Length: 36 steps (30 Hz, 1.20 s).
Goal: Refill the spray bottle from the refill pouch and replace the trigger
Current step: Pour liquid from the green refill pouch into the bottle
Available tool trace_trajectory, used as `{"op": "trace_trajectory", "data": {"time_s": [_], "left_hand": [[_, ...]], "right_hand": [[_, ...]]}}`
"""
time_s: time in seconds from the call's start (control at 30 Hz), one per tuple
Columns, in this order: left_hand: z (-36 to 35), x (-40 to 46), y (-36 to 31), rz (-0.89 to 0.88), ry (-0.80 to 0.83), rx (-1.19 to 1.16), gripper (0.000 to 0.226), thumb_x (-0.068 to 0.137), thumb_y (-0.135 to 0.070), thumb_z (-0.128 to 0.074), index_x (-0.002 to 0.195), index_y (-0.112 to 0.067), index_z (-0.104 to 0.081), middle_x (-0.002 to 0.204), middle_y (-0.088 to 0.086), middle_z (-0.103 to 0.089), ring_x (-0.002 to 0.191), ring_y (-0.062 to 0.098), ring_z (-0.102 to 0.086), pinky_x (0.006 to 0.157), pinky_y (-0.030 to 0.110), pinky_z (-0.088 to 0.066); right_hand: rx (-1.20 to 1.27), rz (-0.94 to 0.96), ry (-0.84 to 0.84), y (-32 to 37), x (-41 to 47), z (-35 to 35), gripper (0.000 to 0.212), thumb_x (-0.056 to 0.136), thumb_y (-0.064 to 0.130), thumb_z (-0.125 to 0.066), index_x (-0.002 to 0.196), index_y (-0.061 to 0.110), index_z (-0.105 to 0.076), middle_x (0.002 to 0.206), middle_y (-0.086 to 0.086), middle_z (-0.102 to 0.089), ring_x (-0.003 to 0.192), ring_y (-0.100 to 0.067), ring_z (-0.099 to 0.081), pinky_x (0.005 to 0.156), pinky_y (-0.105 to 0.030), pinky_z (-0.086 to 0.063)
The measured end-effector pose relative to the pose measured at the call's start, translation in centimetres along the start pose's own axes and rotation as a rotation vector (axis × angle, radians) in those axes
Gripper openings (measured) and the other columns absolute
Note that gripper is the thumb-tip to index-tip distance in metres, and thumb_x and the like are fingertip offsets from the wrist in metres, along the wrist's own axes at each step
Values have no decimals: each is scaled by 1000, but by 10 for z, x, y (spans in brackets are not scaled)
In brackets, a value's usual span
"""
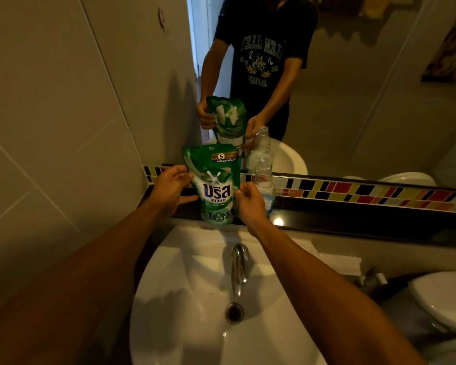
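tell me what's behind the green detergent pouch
Behind the detergent pouch show the colourful tile strip and the mirror, which reflects its back; a clear plastic bottle stands by its right edge. The ledge right behind it is hidden.

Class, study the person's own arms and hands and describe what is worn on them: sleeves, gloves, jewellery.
The left hand and right hand are ungloved; no watch, bracelet or ring shows. Both forearms are bare, with no sleeve in direct view. The wall mirror reflects a dark short-sleeved T-shirt with pale printed lettering, sleeves ending above the elbows.
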<state>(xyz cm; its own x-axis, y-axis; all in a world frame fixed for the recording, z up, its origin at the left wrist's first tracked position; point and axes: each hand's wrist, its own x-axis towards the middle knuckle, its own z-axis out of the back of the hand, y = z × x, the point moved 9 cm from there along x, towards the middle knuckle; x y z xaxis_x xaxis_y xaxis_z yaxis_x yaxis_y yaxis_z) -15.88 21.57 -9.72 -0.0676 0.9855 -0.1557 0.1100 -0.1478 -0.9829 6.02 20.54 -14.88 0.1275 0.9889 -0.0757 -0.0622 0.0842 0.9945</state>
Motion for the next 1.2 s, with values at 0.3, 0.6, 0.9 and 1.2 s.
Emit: {"op": "trace_trajectory", "data": {"time_s": [0.3, 0.6, 0.9, 1.2], "left_hand": [[85, 4, -3, -72, -175, -19, 14, 100, -7, -54, 97, -18, -62, 72, -11, -71, 77, 11, -68, 73, 42, -61], [142, 36, 7, -62, -376, -149, 21, 98, -3, -55, 91, -22, -61, 101, 3, -67, 94, 28, -66, 68, 39, -59], [157, 77, 12, -96, -475, -121, 21, 98, -7, -55, 88, -24, -62, 106, 10, -70, 103, 33, -70, 81, 48, -62], [168, 82, 8, -144, -588, -59, 28, 95, -4, -48, 94, -29, -60, 101, 2, -68, 95, 25, -69, 80, 55, -60]], "right_hand": [[-147, -31, 12, -2, 35, -90, 24, 102, 8, -51, 82, 21, -50, 94, -14, -65, 89, -30, -62, 85, -52, -59], [-120, -116, 43, -26, 73, -165, 26, 103, 12, -49, 84, 28, -54, 101, -11, -69, 99, -32, -68, 85, -60, -61], [-47, -77, 57, -24, 108, -191, 32, 105, 11, -49, 89, 38, -54, 105, 1, -68, 110, -28, -67, 94, -58, -59], [-3, -91, 103, -26, 113, -205, 25, 105, 12, -47, 92, 32, -55, 110, -8, -69, 109, -31, -68, 95, -58, -58]]}}
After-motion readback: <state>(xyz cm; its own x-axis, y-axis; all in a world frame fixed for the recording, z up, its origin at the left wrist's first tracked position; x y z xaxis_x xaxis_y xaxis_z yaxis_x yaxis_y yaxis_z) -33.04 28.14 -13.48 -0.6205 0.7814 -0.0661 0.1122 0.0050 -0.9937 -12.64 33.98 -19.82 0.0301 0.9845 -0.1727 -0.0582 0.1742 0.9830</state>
